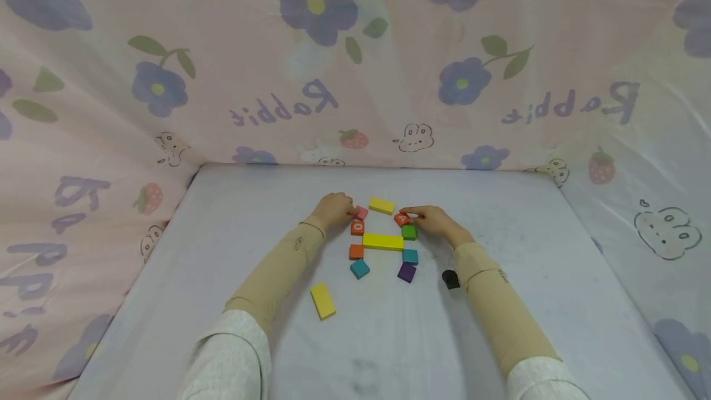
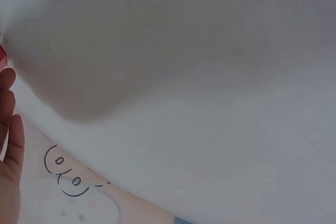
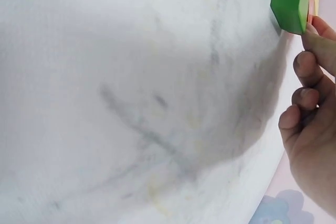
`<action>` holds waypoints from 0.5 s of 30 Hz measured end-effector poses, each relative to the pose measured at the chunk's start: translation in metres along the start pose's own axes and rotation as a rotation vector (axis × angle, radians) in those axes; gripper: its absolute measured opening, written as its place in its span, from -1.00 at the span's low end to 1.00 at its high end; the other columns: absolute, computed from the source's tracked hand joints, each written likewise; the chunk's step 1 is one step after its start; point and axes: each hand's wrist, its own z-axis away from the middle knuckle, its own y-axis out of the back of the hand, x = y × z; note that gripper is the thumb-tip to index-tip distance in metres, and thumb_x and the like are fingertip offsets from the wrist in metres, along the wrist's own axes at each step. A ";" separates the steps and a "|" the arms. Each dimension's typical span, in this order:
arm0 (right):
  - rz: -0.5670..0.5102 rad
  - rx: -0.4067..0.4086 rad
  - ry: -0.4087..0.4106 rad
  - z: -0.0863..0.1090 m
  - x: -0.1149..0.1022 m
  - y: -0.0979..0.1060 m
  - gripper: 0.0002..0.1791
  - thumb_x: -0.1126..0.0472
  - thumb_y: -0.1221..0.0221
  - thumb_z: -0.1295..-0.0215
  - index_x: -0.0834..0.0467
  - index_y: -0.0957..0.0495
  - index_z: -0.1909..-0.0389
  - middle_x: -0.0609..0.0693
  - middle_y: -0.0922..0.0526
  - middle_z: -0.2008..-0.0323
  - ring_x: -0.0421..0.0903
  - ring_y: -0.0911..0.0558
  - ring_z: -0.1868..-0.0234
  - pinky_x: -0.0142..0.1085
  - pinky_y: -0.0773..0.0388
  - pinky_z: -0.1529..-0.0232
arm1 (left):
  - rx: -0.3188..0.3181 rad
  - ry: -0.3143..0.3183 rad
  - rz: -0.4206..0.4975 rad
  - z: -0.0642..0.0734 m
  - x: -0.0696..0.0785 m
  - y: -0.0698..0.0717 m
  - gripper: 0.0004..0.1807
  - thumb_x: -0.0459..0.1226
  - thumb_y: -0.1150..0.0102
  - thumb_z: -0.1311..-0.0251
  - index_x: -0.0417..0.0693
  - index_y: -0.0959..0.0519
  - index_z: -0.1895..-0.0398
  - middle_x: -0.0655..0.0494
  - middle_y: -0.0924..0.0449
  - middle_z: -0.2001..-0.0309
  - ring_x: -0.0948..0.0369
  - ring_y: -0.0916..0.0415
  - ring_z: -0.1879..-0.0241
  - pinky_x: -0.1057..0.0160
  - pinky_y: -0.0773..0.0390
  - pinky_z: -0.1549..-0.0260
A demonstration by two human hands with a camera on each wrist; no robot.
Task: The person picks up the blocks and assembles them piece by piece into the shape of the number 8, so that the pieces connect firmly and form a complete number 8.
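Observation:
In the head view, the left hand [image 1: 332,208] has its fingertips at a small pink block [image 1: 361,213], at the far left of a ring of blocks. A sliver of that block [image 2: 2,59] shows in the left wrist view; the thumb is hidden there. The right hand [image 1: 436,222] pinches an orange block marked A [image 1: 402,220] between thumb and forefinger. Right beside it is a green block [image 1: 408,233], its side face large in the right wrist view. An orange block marked O [image 1: 358,228] lies just below the pink one.
A long yellow block [image 1: 383,242] crosses the middle, with a yellow block [image 1: 381,205] beyond. Orange [image 1: 356,252], teal [image 1: 360,268], blue [image 1: 410,257] and purple [image 1: 407,273] blocks lie nearer. Another yellow block [image 1: 323,301] and a black piece [image 1: 450,279] lie apart. Patterned cloth surrounds the table.

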 end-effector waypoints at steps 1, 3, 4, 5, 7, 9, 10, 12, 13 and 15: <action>0.001 0.002 0.002 0.000 0.001 0.000 -0.58 0.10 0.06 -0.42 -0.13 -0.35 -0.27 0.20 -0.40 -0.25 0.16 -0.43 -0.13 0.14 -0.27 -0.23 | 0.004 -0.003 -0.003 0.000 0.000 0.000 -0.78 -0.20 -0.15 -0.22 0.12 -0.67 0.10 0.10 -0.67 0.30 0.19 -0.46 0.36 0.28 -0.52 0.20; -0.003 0.004 0.006 -0.001 0.001 0.000 -0.58 0.10 0.05 -0.41 -0.13 -0.36 -0.27 0.21 -0.42 -0.23 0.13 -0.45 -0.07 0.13 -0.29 -0.20 | 0.021 -0.011 -0.001 0.001 0.000 -0.001 -0.79 -0.20 -0.15 -0.21 0.09 -0.68 0.12 0.09 -0.65 0.33 0.19 -0.44 0.39 0.28 -0.51 0.22; -0.007 0.005 0.006 -0.001 0.002 0.000 -0.58 0.10 0.05 -0.41 -0.13 -0.36 -0.27 0.21 -0.43 -0.22 0.11 -0.45 -0.05 0.13 -0.30 -0.20 | 0.029 -0.016 -0.002 0.001 0.000 -0.002 -0.79 -0.19 -0.15 -0.21 0.08 -0.68 0.13 0.09 -0.65 0.34 0.19 -0.43 0.39 0.28 -0.51 0.23; -0.012 0.005 0.005 -0.002 0.002 0.000 -0.58 0.10 0.05 -0.40 -0.13 -0.36 -0.26 0.21 -0.44 -0.21 0.11 -0.45 -0.03 0.13 -0.30 -0.19 | 0.039 -0.021 0.002 0.001 0.000 -0.002 -0.79 -0.19 -0.16 -0.21 0.07 -0.68 0.13 0.09 -0.64 0.34 0.19 -0.43 0.39 0.27 -0.51 0.24; -0.021 0.006 0.002 -0.003 0.003 -0.001 -0.58 0.09 0.04 -0.40 -0.14 -0.37 -0.26 0.20 -0.44 -0.21 0.10 -0.45 -0.04 0.12 -0.30 -0.20 | 0.053 -0.023 0.009 0.002 0.000 -0.003 -0.79 -0.19 -0.17 -0.20 0.07 -0.68 0.13 0.09 -0.64 0.34 0.19 -0.44 0.39 0.27 -0.51 0.24; -0.024 0.008 0.003 -0.003 0.004 -0.001 -0.58 0.08 0.04 -0.40 -0.13 -0.37 -0.26 0.21 -0.43 -0.23 0.12 -0.45 -0.08 0.13 -0.29 -0.20 | 0.060 -0.020 0.012 0.003 0.000 -0.003 -0.78 -0.18 -0.17 -0.19 0.10 -0.67 0.12 0.11 -0.65 0.32 0.20 -0.46 0.37 0.28 -0.51 0.22; -0.030 0.008 -0.001 -0.003 0.004 -0.001 -0.58 0.07 0.04 -0.40 -0.14 -0.38 -0.25 0.20 -0.42 -0.23 0.13 -0.44 -0.10 0.13 -0.28 -0.21 | 0.062 -0.019 0.009 0.003 0.001 -0.003 -0.78 -0.18 -0.18 -0.19 0.11 -0.67 0.11 0.11 -0.66 0.31 0.20 -0.47 0.36 0.27 -0.52 0.21; -0.034 0.009 0.000 -0.002 0.003 -0.001 -0.59 0.07 0.03 -0.40 -0.14 -0.38 -0.25 0.19 -0.41 -0.25 0.15 -0.43 -0.16 0.14 -0.26 -0.24 | 0.068 -0.020 0.013 0.004 0.001 -0.003 -0.78 -0.19 -0.19 -0.18 0.11 -0.67 0.11 0.11 -0.66 0.31 0.19 -0.48 0.36 0.26 -0.53 0.21; -0.029 0.010 0.008 -0.002 0.003 -0.002 -0.59 0.07 0.04 -0.40 -0.13 -0.38 -0.25 0.20 -0.40 -0.26 0.17 -0.42 -0.18 0.14 -0.25 -0.24 | 0.070 -0.021 0.010 0.004 0.002 -0.003 -0.78 -0.19 -0.19 -0.18 0.12 -0.67 0.11 0.11 -0.66 0.31 0.19 -0.48 0.36 0.26 -0.53 0.22; -0.042 0.008 0.004 -0.001 0.003 -0.001 -0.59 0.08 0.04 -0.40 -0.14 -0.39 -0.25 0.18 -0.38 -0.27 0.18 -0.38 -0.24 0.15 -0.21 -0.27 | 0.073 -0.028 0.002 0.004 0.003 -0.003 -0.78 -0.19 -0.18 -0.18 0.11 -0.67 0.11 0.10 -0.66 0.32 0.17 -0.48 0.37 0.25 -0.53 0.23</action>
